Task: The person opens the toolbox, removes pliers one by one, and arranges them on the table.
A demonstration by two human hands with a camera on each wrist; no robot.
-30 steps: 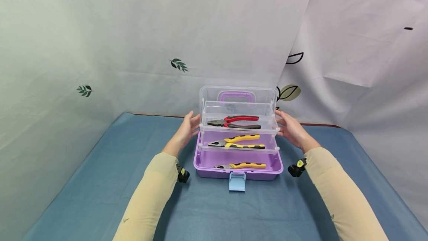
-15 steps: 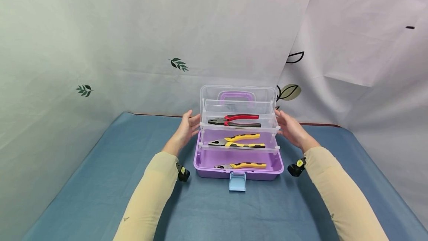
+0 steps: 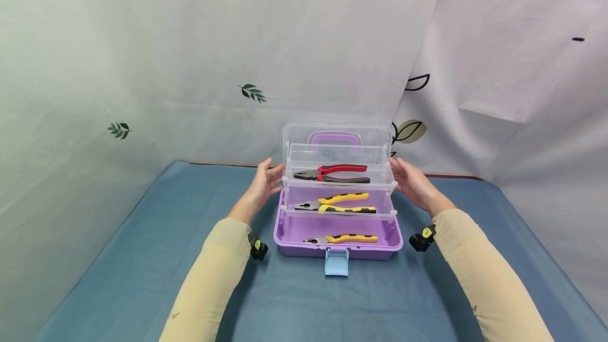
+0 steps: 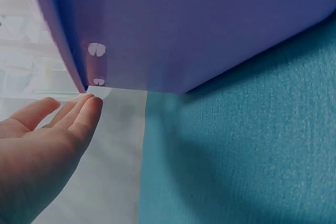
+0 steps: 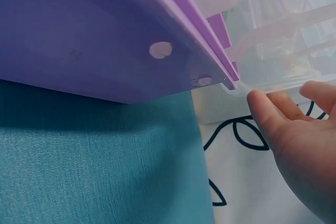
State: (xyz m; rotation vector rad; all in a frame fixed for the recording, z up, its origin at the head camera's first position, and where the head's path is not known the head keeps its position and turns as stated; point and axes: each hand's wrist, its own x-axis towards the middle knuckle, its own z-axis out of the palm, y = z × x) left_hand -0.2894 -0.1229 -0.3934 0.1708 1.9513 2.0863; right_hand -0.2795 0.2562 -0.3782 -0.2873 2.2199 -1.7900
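A purple toolbox [image 3: 304, 251] stands with its clear lid [image 3: 294, 134] raised and two clear trays spread in steps. Red-and-black pliers [image 3: 343, 169] lie in the upper tray, and yellow-and-black pliers [image 3: 349, 197] in the lower one. Smaller yellow-handled pliers [image 3: 351, 238] rest in the purple base. My left hand [image 3: 262, 186] is at the box's left side, fingers extended, fingertips right by the lid's edge. On the opposite side my right hand [image 3: 414, 183] mirrors it, fingertips close to the clear plastic. In the right wrist view, its fingers [image 5: 262, 111] reach toward the back corner of the box.
A light blue latch [image 3: 336, 264] hangs down at the box's front. The blue cloth-covered table [image 3: 304, 305] extends around the box. White curtain-like sheets [image 3: 332, 41] with leaf prints rise behind and at the sides.
Almost nothing differs; the whole head view has shifted slightly. Both hands stay at the toolbox's sides, and the pliers keep their places.
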